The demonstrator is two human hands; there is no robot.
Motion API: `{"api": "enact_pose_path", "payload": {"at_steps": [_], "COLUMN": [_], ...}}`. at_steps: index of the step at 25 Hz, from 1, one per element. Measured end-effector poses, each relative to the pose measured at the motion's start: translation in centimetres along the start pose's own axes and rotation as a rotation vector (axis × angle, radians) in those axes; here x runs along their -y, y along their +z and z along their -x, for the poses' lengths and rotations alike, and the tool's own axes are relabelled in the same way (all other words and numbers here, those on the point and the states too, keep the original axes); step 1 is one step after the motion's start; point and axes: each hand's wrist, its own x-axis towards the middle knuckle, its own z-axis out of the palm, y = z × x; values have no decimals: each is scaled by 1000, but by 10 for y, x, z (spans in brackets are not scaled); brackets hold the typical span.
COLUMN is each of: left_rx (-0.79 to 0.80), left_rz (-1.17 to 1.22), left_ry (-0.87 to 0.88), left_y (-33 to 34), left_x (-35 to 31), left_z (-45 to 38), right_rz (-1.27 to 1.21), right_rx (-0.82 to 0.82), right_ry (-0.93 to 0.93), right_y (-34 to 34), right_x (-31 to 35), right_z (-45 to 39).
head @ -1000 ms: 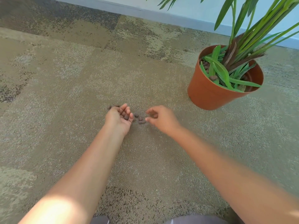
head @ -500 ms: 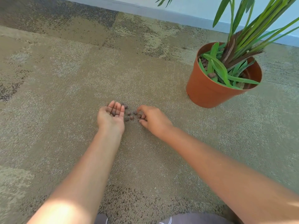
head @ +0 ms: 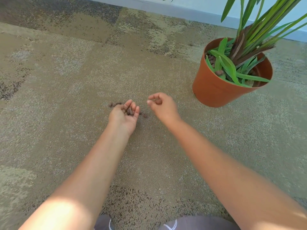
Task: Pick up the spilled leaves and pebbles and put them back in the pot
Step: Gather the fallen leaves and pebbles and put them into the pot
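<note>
My left hand [head: 123, 116] lies palm up on the carpet, fingers cupped round several brown pebbles [head: 129, 111]. A few more pebbles [head: 114, 104] lie on the carpet just beyond its fingers, and one or two loose pebbles [head: 144, 115] sit to its right. My right hand [head: 162, 105] hovers right of them, thumb and fingers pinched together on a pebble. The orange pot [head: 214, 87] stands further right, holding a green plant [head: 232, 63] and pebbles.
Mottled beige and brown carpet [head: 66, 80] covers the floor. A grey skirting board [head: 166, 9] and pale wall run along the back. The plant's long leaves [head: 265, 19] reach up and out over the pot. My knees [head: 166, 224] show at the bottom edge.
My right hand has lifted off the pebbles on the carpet and drawn back to the right, fingers pinched. Fewer pebbles lie between the hands. My left hand stays cupped, holding more.
</note>
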Motion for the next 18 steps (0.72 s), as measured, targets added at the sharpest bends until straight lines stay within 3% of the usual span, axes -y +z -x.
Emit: {"api": "enact_pose_path", "payload": {"at_steps": [3,5,7,10,14,16,18], "left_rx": [4,12,6,-20,-35,-43,-52], "left_rz": [-8,-15,-4,12,3,-13,2], "left_ry": [18,21,30,48,-6,-30,-5], "left_y": [-2,-3,-4,-4,-3,-3,-1], "left_x": [-4,-6,-9,-12,-8,-7,-11], "left_z": [3,3,1,-2,-3,-1,0], "right_rz": [511,672,650,386,-3,80,349], "right_rx": [99,161,137,28,145,68,32], "right_ry": [-257,-404,-403,-310,-195,-136,-172], "right_y": [10,16,16,15,19,18,18], "right_x": [-27,-36,-34,-12,20,15,3], "right_z": [8,13,11,11,11,2,-3]}}
